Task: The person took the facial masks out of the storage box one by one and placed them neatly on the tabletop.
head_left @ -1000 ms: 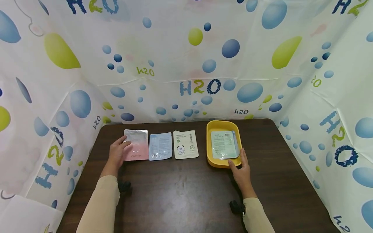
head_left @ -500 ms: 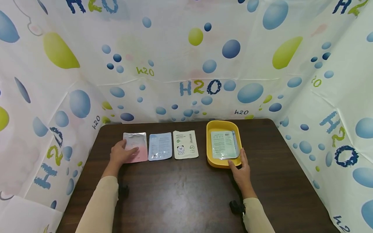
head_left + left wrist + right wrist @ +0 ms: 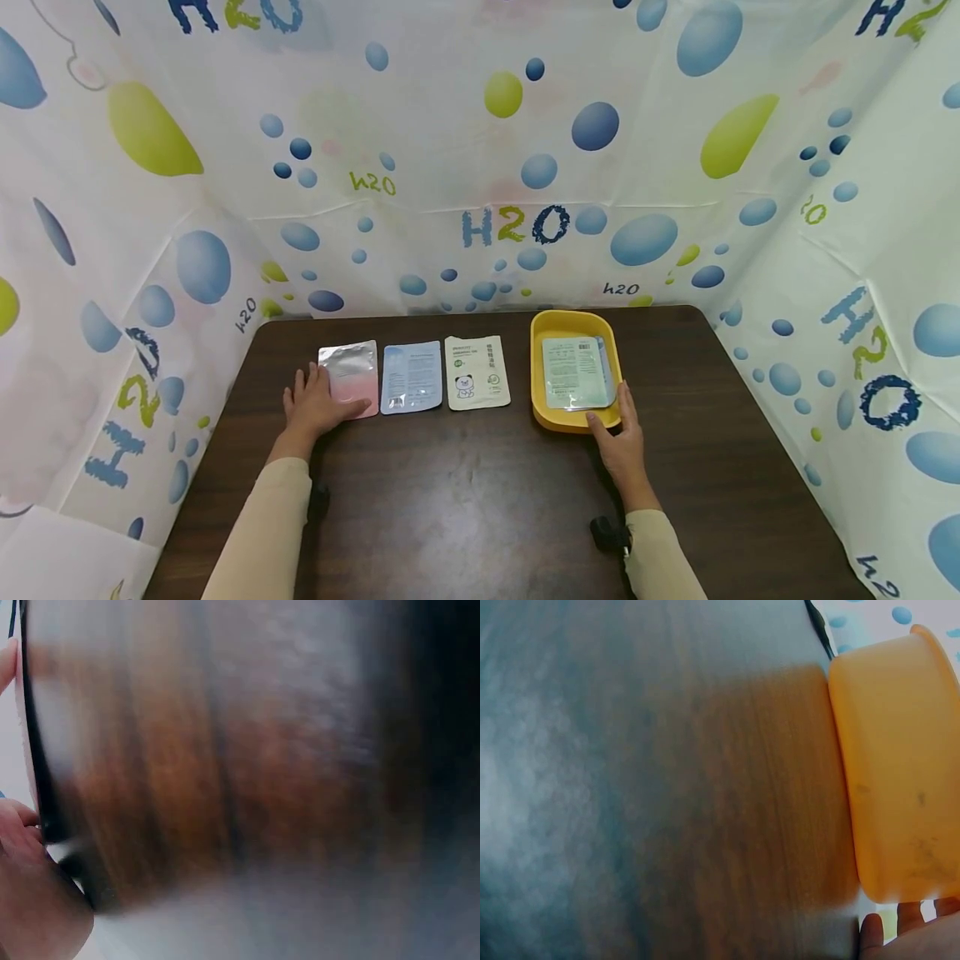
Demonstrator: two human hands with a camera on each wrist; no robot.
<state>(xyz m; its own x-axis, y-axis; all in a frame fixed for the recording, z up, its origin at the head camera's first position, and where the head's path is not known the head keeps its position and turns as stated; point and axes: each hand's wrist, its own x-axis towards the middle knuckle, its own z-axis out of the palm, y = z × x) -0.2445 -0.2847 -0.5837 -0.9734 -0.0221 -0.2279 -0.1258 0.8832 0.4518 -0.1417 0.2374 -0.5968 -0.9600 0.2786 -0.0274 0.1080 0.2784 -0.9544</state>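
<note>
My left hand (image 3: 311, 408) rests with spread fingers at the near left corner of a silver and pink face mask packet (image 3: 355, 371), its thumb over the lower edge. In the left wrist view, part of that hand (image 3: 34, 900) shows at the left edge. My right hand (image 3: 622, 437) grips the near right corner of a yellow plastic tray (image 3: 551, 421), thumb at the front and fingers along the right side. Inside the tray lies a pale green packet (image 3: 573, 371) over a bluish one (image 3: 604, 367). The tray's outer wall (image 3: 900, 772) fills the right of the right wrist view.
A light blue packet (image 3: 412, 377) and a cream packet with a bear drawing (image 3: 477, 373) lie in a row right of the pink one. All stand on a dark wooden table (image 3: 465, 500). A patterned white curtain (image 3: 435, 108) hangs behind and beside it.
The silver and pink packet shifted slightly down and now lies in the row. My left hand loosened from it, spreading its fingers and drawing lower. The right hand and tray stayed put.
</note>
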